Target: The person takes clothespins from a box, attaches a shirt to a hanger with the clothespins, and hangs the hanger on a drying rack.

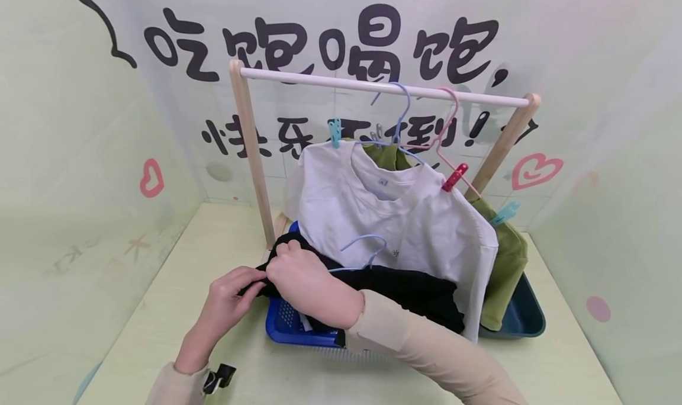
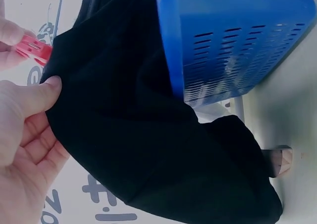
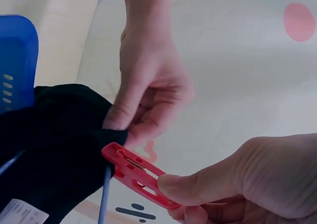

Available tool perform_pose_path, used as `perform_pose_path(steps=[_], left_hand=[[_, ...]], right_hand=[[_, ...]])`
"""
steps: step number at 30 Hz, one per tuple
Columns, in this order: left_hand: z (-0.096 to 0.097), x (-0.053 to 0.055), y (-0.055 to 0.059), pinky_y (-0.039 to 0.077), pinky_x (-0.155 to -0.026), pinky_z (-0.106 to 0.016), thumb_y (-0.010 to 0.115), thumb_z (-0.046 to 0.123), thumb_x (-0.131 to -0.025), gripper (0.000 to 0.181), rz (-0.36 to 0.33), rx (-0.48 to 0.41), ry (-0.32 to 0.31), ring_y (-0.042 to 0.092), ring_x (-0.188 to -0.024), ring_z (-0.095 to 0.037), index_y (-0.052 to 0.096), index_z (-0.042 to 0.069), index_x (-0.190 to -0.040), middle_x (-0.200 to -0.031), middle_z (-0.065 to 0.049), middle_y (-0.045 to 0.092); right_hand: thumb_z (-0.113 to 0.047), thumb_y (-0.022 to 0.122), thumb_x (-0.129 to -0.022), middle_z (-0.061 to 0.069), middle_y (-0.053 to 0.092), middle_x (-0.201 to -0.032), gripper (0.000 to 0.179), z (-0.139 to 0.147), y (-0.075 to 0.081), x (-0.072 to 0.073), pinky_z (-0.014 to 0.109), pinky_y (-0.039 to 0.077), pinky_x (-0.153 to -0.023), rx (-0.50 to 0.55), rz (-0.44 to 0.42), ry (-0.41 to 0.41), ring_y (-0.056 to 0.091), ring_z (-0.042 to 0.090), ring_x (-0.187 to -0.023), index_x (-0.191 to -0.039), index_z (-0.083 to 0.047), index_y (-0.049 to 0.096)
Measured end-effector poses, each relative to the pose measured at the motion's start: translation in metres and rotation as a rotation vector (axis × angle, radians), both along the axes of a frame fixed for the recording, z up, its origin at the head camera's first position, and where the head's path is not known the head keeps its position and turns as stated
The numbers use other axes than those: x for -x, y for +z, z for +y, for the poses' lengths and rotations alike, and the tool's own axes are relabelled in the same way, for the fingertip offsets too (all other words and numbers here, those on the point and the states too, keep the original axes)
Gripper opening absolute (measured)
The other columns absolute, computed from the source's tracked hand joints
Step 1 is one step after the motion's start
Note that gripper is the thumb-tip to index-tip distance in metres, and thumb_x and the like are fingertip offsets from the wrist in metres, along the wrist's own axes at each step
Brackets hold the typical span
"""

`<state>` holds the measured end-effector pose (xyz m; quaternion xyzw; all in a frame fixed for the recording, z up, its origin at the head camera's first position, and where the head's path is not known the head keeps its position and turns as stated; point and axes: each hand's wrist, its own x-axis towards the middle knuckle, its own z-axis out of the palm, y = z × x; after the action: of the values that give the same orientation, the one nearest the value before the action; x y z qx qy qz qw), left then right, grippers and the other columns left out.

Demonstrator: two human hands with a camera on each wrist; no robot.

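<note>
My left hand (image 1: 229, 301) pinches the edge of a black garment (image 1: 415, 289) between thumb and fingers. In the right wrist view, my right hand (image 3: 257, 184) holds a red clothespin (image 3: 141, 177) by its handle end, between thumb and fingers. The clothespin's tip is right at the garment's edge, beside the end of a blue hanger (image 3: 104, 194) that lies along the cloth. A white label (image 3: 24, 213) shows on the garment. From the head view, the clothespin is hidden behind my right hand. The garment lies partly over a blue basket (image 1: 279, 328).
Behind the basket, a rack with a white rod (image 1: 319, 81) carries a white shirt (image 1: 346, 198) and a green garment (image 1: 506, 257) on hangers. A red clothespin and teal clothespins (image 1: 334, 132) grip the clothes. A dark green basin (image 1: 524, 316) stands at right.
</note>
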<state>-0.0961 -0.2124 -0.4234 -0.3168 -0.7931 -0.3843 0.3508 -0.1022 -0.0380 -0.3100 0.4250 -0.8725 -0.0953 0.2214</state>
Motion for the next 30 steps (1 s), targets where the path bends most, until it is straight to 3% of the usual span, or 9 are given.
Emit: perform_pose_path(steps=[5, 10, 14, 19, 24, 30], left_hand=[[0.000, 0.003, -0.001, 0.048, -0.070, -0.013, 0.051, 0.028, -0.096, 0.038, 0.066, -0.003, 0.014, 0.061, -0.067, -0.019, 0.067, -0.002, -0.081, -0.077, -0.009, 0.065], [-0.002, 0.003, -0.001, 0.047, -0.073, -0.012, 0.051, 0.028, -0.096, 0.038, 0.048, -0.015, 0.022, 0.062, -0.069, -0.020, 0.069, -0.003, -0.084, -0.079, -0.010, 0.067], [-0.005, 0.001, -0.001, 0.046, -0.075, -0.009, 0.052, 0.029, -0.096, 0.037, -0.006, -0.024, 0.025, 0.063, -0.071, -0.020, 0.069, -0.002, -0.086, -0.079, -0.011, 0.067], [-0.004, 0.002, -0.004, 0.046, -0.073, -0.009, 0.052, 0.029, -0.096, 0.036, -0.073, -0.022, 0.014, 0.063, -0.073, -0.019, 0.068, -0.002, -0.088, -0.081, -0.012, 0.067], [-0.004, 0.004, -0.009, 0.046, -0.075, -0.008, 0.055, 0.023, -0.095, 0.029, -0.100, -0.038, 0.011, 0.063, -0.076, -0.015, 0.068, -0.002, -0.090, -0.082, -0.013, 0.067], [-0.004, 0.006, -0.013, 0.046, -0.077, -0.009, 0.061, 0.016, -0.092, 0.019, -0.071, -0.057, 0.024, 0.062, -0.079, -0.009, 0.069, -0.001, -0.089, -0.082, -0.011, 0.067]], right_hand=[[-0.022, 0.062, -0.089, -0.002, 0.062, -0.079, 0.011, -0.007, 0.000, 0.003, 0.018, 0.047, -0.051, -0.041, -0.030, -0.006, 0.053, 0.013, -0.070, -0.084, -0.022, 0.072], [-0.022, 0.070, -0.082, -0.001, 0.059, -0.085, 0.007, -0.004, 0.002, 0.008, 0.018, 0.048, -0.056, -0.006, -0.202, -0.008, 0.054, 0.014, -0.077, -0.087, -0.018, 0.070], [-0.014, 0.069, -0.080, 0.000, 0.057, -0.085, 0.008, 0.005, -0.001, 0.015, 0.020, 0.048, -0.066, 0.154, -0.333, 0.073, 0.055, 0.016, -0.082, -0.088, -0.013, 0.070], [-0.010, 0.072, -0.079, 0.006, 0.057, -0.095, 0.027, 0.022, -0.013, 0.018, 0.019, 0.046, -0.076, 0.393, -0.387, 0.204, 0.055, 0.016, -0.087, -0.104, -0.003, 0.066], [-0.005, 0.075, -0.077, 0.009, 0.057, -0.107, 0.037, 0.045, -0.025, 0.009, 0.017, 0.046, -0.083, 0.636, -0.459, 0.314, 0.057, 0.016, -0.095, -0.111, 0.001, 0.063], [-0.004, 0.078, -0.073, 0.006, 0.060, -0.102, 0.035, 0.087, -0.041, -0.007, 0.017, 0.047, -0.082, 0.838, -0.480, 0.314, 0.059, 0.013, -0.090, -0.105, -0.003, 0.065]])
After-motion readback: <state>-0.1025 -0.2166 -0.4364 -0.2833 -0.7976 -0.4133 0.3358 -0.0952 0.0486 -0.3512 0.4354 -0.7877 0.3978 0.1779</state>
